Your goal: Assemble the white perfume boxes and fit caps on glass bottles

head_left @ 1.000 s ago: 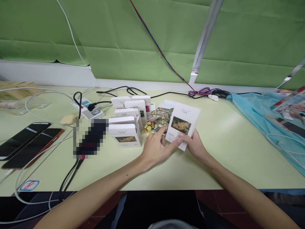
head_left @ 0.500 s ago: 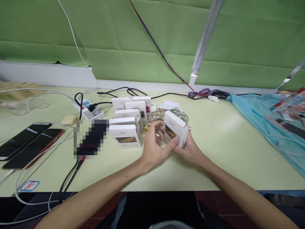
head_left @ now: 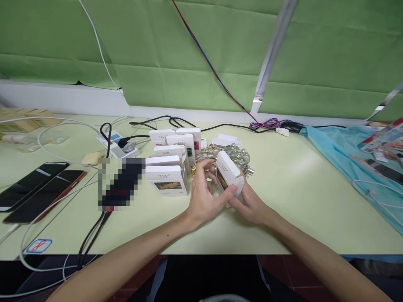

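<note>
Both hands are on a small white box [head_left: 229, 167] with a dark picture on its front, tilted above the table. My right hand [head_left: 250, 200] is closed round its right side and lower end. My left hand [head_left: 204, 195] has its thumb pressed on the lower front, while its curled fingers are at the box's left edge. Several similar white boxes [head_left: 166, 183] stand upright in a group left of my left hand. Behind the hands lie several clear glass bottles [head_left: 234, 154] with gold and silver-coloured parts, partly hidden by the held box.
Two phones [head_left: 31, 182] lie at the left, near a power strip [head_left: 117, 142] and looping cables. A blue plastic sheet [head_left: 333, 151] with items on it covers the right side. Brown boxes [head_left: 28, 119] stand at the back left.
The held box has turned and tilted a little between my hands, so its picture faces further left. More of the bottles behind it shows.
</note>
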`<state>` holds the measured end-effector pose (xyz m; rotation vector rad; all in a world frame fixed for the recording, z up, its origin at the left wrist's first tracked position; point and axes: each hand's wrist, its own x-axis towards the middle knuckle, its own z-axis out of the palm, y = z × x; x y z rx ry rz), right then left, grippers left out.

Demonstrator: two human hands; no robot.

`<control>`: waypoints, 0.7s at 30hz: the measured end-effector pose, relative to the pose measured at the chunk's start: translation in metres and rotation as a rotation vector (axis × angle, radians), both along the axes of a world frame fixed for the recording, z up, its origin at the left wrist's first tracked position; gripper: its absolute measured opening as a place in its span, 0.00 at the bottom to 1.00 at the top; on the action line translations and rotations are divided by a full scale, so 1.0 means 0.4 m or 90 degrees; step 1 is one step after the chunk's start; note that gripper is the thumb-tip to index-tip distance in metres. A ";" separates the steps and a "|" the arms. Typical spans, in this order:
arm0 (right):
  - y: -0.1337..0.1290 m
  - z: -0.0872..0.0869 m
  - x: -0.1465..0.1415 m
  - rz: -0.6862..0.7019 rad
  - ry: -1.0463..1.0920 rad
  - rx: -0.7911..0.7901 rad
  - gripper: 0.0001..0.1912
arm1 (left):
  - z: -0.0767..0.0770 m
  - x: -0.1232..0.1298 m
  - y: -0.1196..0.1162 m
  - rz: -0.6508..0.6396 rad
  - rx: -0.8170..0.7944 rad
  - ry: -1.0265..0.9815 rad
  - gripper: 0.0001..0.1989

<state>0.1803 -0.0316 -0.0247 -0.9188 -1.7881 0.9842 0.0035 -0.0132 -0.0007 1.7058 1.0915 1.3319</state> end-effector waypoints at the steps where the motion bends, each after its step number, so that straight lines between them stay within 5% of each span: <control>1: -0.001 0.001 0.001 0.002 -0.004 0.005 0.46 | -0.001 0.000 0.000 -0.003 -0.001 -0.004 0.37; 13: -0.001 0.010 -0.002 -0.051 -0.050 0.125 0.35 | -0.005 -0.002 -0.002 -0.013 0.030 -0.010 0.24; 21: 0.006 0.002 -0.001 -0.090 -0.072 0.140 0.37 | -0.004 -0.003 -0.003 0.021 0.095 -0.018 0.16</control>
